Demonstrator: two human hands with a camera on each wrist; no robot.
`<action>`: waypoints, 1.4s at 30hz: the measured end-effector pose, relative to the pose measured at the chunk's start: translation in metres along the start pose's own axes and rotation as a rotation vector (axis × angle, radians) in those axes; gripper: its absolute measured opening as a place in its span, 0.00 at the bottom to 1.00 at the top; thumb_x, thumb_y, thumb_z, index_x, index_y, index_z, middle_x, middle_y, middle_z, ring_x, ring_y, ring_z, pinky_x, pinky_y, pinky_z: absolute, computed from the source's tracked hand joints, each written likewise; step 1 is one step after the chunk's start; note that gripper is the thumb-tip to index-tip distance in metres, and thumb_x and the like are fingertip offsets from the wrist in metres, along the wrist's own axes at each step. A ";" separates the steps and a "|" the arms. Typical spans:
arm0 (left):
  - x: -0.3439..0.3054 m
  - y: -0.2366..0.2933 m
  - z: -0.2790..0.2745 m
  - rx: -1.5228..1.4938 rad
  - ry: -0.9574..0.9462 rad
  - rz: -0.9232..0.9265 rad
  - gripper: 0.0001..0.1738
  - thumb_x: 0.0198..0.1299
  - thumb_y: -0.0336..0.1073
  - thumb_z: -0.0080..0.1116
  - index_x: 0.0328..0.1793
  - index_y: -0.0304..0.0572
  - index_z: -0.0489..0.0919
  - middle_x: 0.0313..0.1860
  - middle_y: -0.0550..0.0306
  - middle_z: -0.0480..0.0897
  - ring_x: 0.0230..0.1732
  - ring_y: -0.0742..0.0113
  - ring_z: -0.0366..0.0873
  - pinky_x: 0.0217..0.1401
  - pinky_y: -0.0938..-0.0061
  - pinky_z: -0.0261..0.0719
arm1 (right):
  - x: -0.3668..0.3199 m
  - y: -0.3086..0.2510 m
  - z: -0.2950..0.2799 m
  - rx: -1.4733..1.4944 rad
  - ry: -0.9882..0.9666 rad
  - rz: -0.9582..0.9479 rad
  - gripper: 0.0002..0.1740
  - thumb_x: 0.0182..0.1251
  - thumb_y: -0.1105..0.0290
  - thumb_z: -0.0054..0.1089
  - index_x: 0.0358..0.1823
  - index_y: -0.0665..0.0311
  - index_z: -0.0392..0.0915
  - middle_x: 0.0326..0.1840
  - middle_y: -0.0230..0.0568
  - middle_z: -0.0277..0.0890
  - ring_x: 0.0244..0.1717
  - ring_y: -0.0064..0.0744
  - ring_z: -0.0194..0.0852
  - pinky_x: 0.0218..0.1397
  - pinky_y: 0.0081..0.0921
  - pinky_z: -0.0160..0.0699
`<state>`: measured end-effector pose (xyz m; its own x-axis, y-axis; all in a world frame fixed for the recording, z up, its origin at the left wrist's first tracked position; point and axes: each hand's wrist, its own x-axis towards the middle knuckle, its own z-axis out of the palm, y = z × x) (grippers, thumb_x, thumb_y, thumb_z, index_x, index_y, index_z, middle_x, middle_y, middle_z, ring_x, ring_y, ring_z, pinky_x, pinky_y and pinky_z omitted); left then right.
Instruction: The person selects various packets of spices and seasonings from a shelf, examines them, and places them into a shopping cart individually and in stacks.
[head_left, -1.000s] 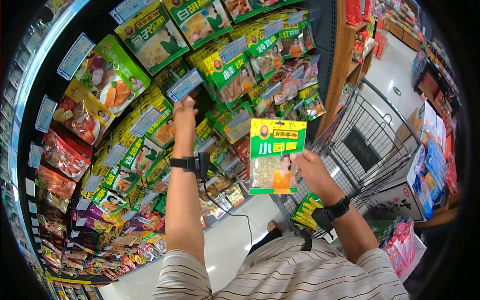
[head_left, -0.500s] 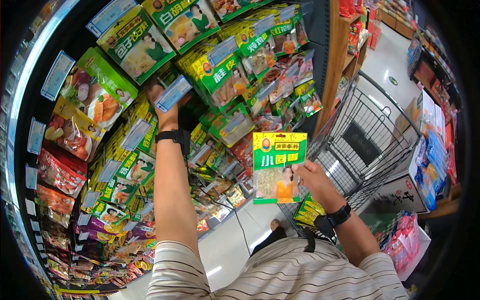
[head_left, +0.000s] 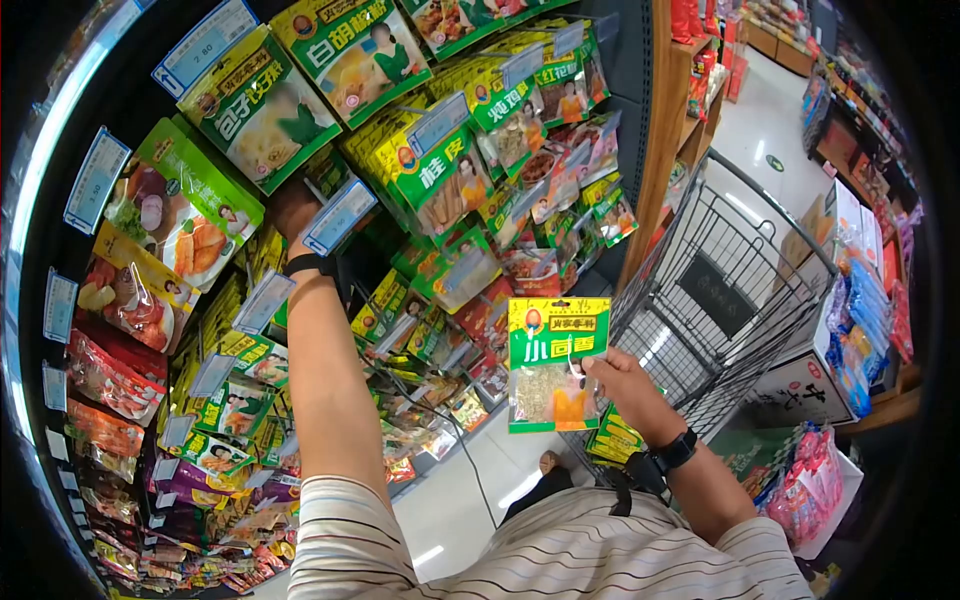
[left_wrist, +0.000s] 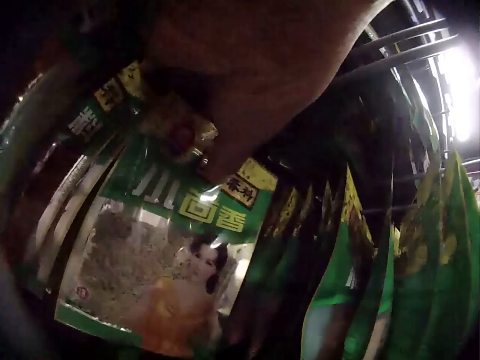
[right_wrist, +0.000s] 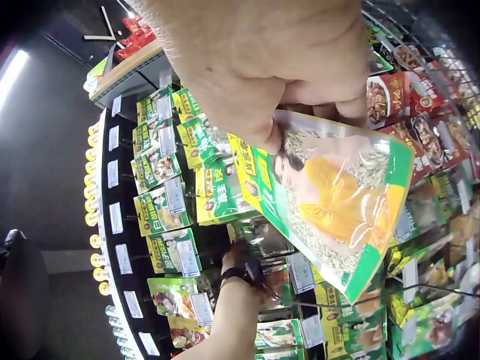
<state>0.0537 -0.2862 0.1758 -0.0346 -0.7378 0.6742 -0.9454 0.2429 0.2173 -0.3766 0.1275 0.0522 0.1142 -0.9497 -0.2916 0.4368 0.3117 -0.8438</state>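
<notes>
My right hand (head_left: 628,388) pinches a packet of fennel seeds (head_left: 540,395) by its right edge, thumb in front, holding it upright before my body. The right wrist view shows the pale seeds through its clear window (right_wrist: 337,251). My left hand (head_left: 293,212) is deep in the shelf, partly behind a price tag (head_left: 340,217). From the left wrist, a second fennel packet (left_wrist: 161,247) hangs tilted under my left hand (left_wrist: 255,67), which grips its top with the thumb across the front. The other fingers there are lost in shadow.
Hanging spice packets (head_left: 440,175) crowd the shelf around my left arm. A wire shopping cart (head_left: 735,290) stands at right, with yellow-green packets (head_left: 615,435) at its near end. Beside it are a white carton (head_left: 800,385) and pink bags (head_left: 805,480). A thin cable (head_left: 470,450) hangs between my arms.
My left hand has moved from beside the price tag to behind it, deeper among the packets. My right hand still holds its fennel packet, now slightly lower in view.
</notes>
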 end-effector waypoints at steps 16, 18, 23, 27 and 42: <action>0.024 -0.033 0.025 0.093 0.057 0.044 0.22 0.68 0.40 0.54 0.64 0.37 0.76 0.66 0.35 0.76 0.66 0.37 0.72 0.70 0.51 0.69 | 0.006 0.023 -0.014 -0.040 0.094 0.063 0.12 0.75 0.61 0.58 0.48 0.60 0.83 0.33 0.19 0.76 0.30 0.10 0.64 0.33 0.14 0.61; 0.027 -0.036 0.029 0.100 0.073 0.047 0.23 0.68 0.41 0.54 0.64 0.37 0.76 0.66 0.35 0.76 0.67 0.37 0.72 0.70 0.51 0.69 | 0.009 0.031 -0.021 -0.054 0.094 0.063 0.12 0.75 0.61 0.58 0.48 0.59 0.84 0.33 0.19 0.76 0.30 0.09 0.64 0.33 0.14 0.61; 0.032 -0.042 0.034 0.111 0.104 0.061 0.23 0.68 0.41 0.53 0.65 0.38 0.77 0.67 0.35 0.76 0.67 0.37 0.71 0.70 0.51 0.68 | 0.015 0.037 -0.030 -0.095 0.084 0.100 0.12 0.78 0.67 0.53 0.55 0.64 0.77 0.45 0.30 0.81 0.38 0.19 0.80 0.37 0.21 0.82; 0.036 -0.045 0.038 0.121 0.129 0.068 0.23 0.68 0.42 0.53 0.65 0.38 0.77 0.67 0.35 0.76 0.68 0.37 0.71 0.70 0.51 0.68 | 0.008 0.026 -0.022 -0.028 0.065 0.120 0.12 0.78 0.67 0.53 0.54 0.65 0.78 0.44 0.30 0.81 0.36 0.19 0.80 0.36 0.21 0.82; 0.052 -0.059 0.046 0.088 0.221 0.090 0.25 0.68 0.45 0.51 0.66 0.41 0.77 0.69 0.37 0.74 0.71 0.37 0.69 0.71 0.50 0.68 | 0.001 0.029 -0.018 -0.030 0.142 0.147 0.13 0.77 0.65 0.55 0.53 0.65 0.79 0.44 0.31 0.81 0.39 0.22 0.80 0.38 0.23 0.82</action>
<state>0.0927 -0.3676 0.1653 -0.0570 -0.5580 0.8279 -0.9665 0.2386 0.0942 -0.3803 0.1357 0.0192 0.0471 -0.8807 -0.4712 0.3975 0.4493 -0.8001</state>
